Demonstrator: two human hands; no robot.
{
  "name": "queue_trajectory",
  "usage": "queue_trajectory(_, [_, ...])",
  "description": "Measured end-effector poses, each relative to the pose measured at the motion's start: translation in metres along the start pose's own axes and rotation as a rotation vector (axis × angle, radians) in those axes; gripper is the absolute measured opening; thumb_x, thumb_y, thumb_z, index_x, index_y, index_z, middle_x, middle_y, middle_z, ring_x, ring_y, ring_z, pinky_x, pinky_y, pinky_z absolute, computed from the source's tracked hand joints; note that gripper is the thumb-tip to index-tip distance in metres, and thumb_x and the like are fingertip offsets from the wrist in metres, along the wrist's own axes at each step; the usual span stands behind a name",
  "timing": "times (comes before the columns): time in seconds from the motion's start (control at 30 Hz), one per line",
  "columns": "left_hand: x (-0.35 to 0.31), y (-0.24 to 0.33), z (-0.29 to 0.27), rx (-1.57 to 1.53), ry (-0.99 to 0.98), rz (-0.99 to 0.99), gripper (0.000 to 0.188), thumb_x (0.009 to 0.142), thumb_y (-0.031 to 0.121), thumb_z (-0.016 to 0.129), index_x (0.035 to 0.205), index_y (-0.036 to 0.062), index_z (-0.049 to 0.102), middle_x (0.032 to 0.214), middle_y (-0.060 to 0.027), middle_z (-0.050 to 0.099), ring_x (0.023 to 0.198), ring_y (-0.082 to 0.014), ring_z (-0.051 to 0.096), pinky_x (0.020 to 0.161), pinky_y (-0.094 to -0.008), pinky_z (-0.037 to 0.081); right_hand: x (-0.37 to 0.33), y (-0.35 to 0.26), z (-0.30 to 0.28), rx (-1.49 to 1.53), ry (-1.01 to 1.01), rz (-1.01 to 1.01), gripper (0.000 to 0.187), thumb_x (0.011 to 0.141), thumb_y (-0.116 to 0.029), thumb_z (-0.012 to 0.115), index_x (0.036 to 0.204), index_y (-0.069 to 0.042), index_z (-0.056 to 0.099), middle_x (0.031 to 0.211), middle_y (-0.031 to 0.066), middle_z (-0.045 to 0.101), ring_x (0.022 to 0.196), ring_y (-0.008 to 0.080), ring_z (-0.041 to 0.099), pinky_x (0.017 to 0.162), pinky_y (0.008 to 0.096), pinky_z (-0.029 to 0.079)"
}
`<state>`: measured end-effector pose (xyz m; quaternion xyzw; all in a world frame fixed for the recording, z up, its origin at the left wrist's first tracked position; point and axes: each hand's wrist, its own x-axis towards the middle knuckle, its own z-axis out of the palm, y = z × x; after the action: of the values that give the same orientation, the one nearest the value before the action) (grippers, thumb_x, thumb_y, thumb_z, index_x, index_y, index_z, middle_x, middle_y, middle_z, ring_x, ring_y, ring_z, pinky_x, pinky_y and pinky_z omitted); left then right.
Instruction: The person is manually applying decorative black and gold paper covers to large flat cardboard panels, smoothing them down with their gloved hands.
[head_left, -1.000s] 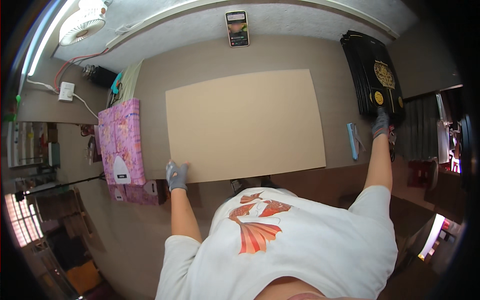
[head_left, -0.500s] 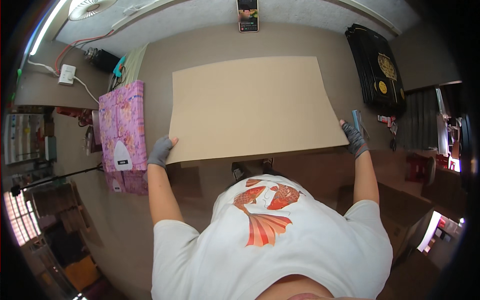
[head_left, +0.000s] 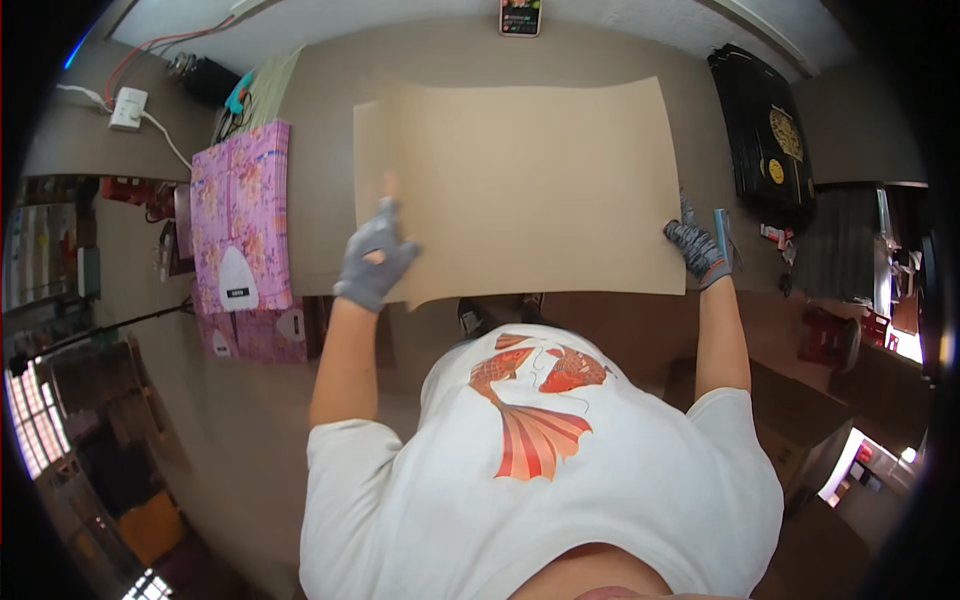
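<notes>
A large tan cardboard sheet (head_left: 540, 190) lies in front of me on the table, its left edge bent upward and blurred. Another tan strip (head_left: 368, 140) shows past that edge; whether it is a second sheet or part of the same one, I cannot tell. My left hand (head_left: 378, 258), in a grey fingerless glove, is at the raised left edge, fingers stretched forward and smeared at the tips, thumb apart. At the sheet's right edge is my right hand (head_left: 700, 248), in a similar glove, thumb over the top and some fingers hidden.
Purple floral folded packaging (head_left: 240, 220) is stacked at the left. Behind it are a teal-handled tool (head_left: 238, 95) and a white power socket (head_left: 128, 108). A phone (head_left: 520, 16) stands at the back. Black packaging (head_left: 762, 130) lies at the far right, near a blue strip-like item (head_left: 722, 232).
My left hand has moved right and forward, its fingers straightening from their grip on the corner. The sheet's left edge has shifted inward and bent up, and my right hand has moved slightly inward.
</notes>
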<state>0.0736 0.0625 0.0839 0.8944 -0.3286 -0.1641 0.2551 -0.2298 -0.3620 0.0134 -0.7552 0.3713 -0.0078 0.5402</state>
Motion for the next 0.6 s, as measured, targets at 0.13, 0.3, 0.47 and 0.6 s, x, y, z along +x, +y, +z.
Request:
queue_trajectory(0.13, [0.02,0.046,0.032,0.112,-0.147,0.185,0.107,0.067,0.062,0.074,0.152,0.0133,0.03,0.146,-0.0267,0.039,0.133,-0.0446,0.04,0.109,-0.0523,0.034,-0.003,-0.04,0.006,0.007,-0.022,0.066,0.074,0.087,-0.019,0.058,0.153,-0.007,0.026,0.134,0.0127,0.053,0.114,0.0199,0.054,0.101,0.0292,0.041])
queue_trajectory(0.3, [0.061,0.03,0.079,0.533,-0.238,0.275,0.113,0.055,0.078,0.071,0.151,0.0314,0.033,0.161,-0.0202,0.008,0.146,-0.0464,0.001,0.111,-0.0687,0.003,0.001,-0.042,0.002,-0.027,-0.045,-0.013,0.068,0.09,-0.016,0.064,0.15,-0.005,0.033,0.133,0.0095,0.054,0.115,0.0163,0.053,0.097,0.0282,0.044])
queue_trajectory(0.47, [0.069,0.006,0.109,0.613,-0.322,0.273,0.123,0.049,0.084,0.068,0.153,0.0395,0.022,0.163,-0.0174,0.001,0.147,-0.0458,-0.008,0.11,-0.0704,-0.003,-0.005,-0.054,0.009,0.135,-0.026,0.026,0.072,0.09,-0.016,0.061,0.152,-0.003,0.028,0.137,0.0113,0.051,0.12,0.019,0.051,0.103,0.029,0.04])
queue_trajectory(0.6, [0.071,0.002,0.114,0.585,-0.306,0.285,0.123,0.047,0.086,0.066,0.153,0.0412,0.022,0.163,-0.0167,0.001,0.148,-0.044,-0.008,0.11,-0.0693,-0.003,-0.005,-0.048,0.011,0.163,-0.006,0.1,0.07,0.091,-0.016,0.062,0.151,-0.003,0.029,0.135,0.0105,0.052,0.118,0.0182,0.051,0.102,0.0289,0.041])
